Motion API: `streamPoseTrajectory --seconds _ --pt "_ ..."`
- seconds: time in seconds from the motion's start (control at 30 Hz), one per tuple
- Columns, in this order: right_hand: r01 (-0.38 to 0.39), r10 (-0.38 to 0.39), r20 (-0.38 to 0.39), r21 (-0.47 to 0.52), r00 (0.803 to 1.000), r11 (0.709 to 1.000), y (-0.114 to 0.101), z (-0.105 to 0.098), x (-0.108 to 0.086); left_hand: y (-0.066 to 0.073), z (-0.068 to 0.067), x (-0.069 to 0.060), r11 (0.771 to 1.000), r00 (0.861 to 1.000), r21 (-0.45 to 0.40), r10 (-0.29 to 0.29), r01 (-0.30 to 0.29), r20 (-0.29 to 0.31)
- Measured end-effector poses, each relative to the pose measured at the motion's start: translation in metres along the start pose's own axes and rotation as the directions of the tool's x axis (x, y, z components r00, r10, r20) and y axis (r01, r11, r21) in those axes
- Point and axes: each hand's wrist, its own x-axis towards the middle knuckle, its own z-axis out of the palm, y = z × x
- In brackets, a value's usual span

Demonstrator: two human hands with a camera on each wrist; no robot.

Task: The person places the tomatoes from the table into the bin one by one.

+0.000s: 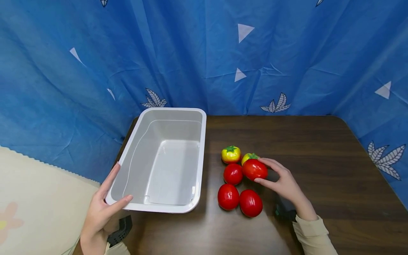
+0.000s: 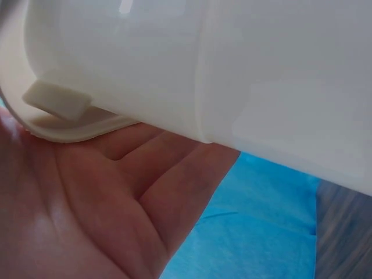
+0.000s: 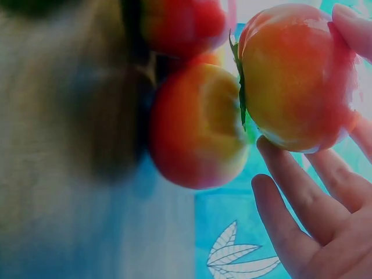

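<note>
My left hand (image 1: 99, 211) grips the near left corner of a white plastic basin (image 1: 204, 156), the thumb over the rim and the fingers along its outer side. In the left wrist view, the palm (image 2: 93, 197) lies beneath the rim beside the outer wall (image 2: 279, 87). My right hand (image 1: 285, 184) pinches a red tomato (image 1: 255, 169) between thumb and fingers; in the right wrist view, this tomato (image 3: 296, 78) shows a yellowish underside and green leaves. Several tomatoes stand close by, including a yellow-and-red one (image 1: 231, 154) and a red one (image 1: 251, 203). The basin holds nothing.
A dark wooden table (image 1: 318, 152) carries the tomatoes, which sit right of the basin. Behind it hangs a blue curtain (image 1: 197, 53) with white triangles and leaf prints. Pale fabric with a flower print (image 1: 35, 198) lies at the lower left.
</note>
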Motion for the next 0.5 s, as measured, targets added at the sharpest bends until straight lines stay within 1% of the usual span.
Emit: streamPoseTrajectory --seconds 0.23,0.5 --pt "0.032 -0.032 -0.012 -0.019 0.999 0.999 -0.010 -0.004 0.013 0.000 0.000 0.000 1.000 1.000 0.022 0.012 -0.011 -0.003" --pt "0.065 -0.065 -0.008 -0.002 0.998 0.998 -0.028 -0.009 0.028 0.000 0.000 0.000 0.999 1.000 0.041 0.015 -0.014 -0.007"
